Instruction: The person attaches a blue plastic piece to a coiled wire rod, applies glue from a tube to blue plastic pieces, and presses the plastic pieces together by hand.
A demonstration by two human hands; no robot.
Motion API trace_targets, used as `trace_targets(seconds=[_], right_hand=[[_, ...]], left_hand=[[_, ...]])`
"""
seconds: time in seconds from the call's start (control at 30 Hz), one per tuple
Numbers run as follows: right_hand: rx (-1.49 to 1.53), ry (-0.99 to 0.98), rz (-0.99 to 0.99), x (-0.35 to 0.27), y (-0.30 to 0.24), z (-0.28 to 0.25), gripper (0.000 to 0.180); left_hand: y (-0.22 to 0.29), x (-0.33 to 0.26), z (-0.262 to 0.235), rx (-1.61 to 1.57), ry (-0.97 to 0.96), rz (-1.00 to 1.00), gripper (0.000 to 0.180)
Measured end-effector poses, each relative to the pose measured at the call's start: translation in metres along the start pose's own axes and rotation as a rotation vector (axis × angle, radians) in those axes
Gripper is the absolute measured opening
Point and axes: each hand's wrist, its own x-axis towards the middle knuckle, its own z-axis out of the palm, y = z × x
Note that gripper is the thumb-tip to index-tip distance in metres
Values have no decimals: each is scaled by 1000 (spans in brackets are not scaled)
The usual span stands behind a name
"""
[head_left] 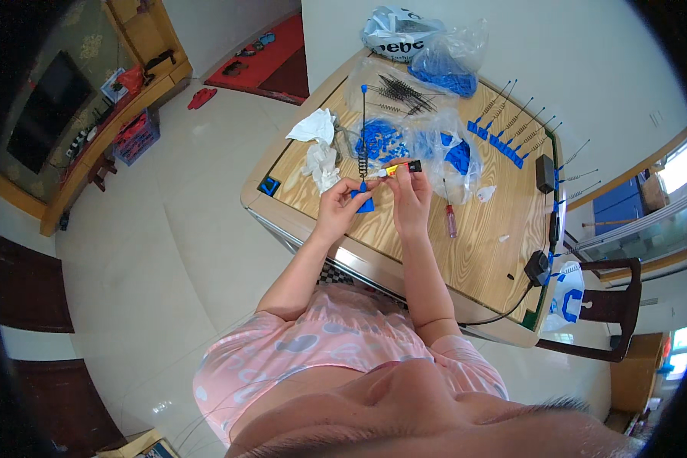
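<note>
My left hand point(337, 210) is closed on a blue plastic base point(366, 205), pinching it over the table's near edge. From that base a dark spring rod point(362, 158) stands upright, with a small blue tip on top. My right hand point(411, 200) grips a small yellow glue tube point(394, 171) with a black end. Its pale nozzle points left, close to the foot of the rod; whether it touches cannot be made out. Beyond my hands, small blue plastic parts point(382, 140) lie in a clear bag, with loose spring rods point(404, 93) farther back.
Right of my hand lies a screwdriver point(451, 221). Several finished blue pieces with springs point(496, 142) line the table's point(477, 252) far right side, near a black box point(544, 174) and a corded adapter point(537, 267). Crumpled white tissue point(320, 164) sits left. Bags point(404, 34) stand at the back.
</note>
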Motion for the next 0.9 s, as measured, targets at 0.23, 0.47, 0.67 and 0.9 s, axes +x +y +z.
trace_targets(seconds=[0.23, 0.47, 0.67, 0.9], right_hand=[[-58, -39, -81, -2, -3, 1, 12], [-174, -43, -118, -2, -5, 3, 13], [-268, -67, -147, -1, -1, -2, 13], [-245, -77, -162, -1, -1, -2, 14]], left_hand=[[0, 1, 0, 4, -2, 0, 10], [0, 1, 0, 11, 1, -6, 10], [0, 0, 0, 14, 8, -10, 10], [-1, 0, -1, 23, 13, -10, 9]])
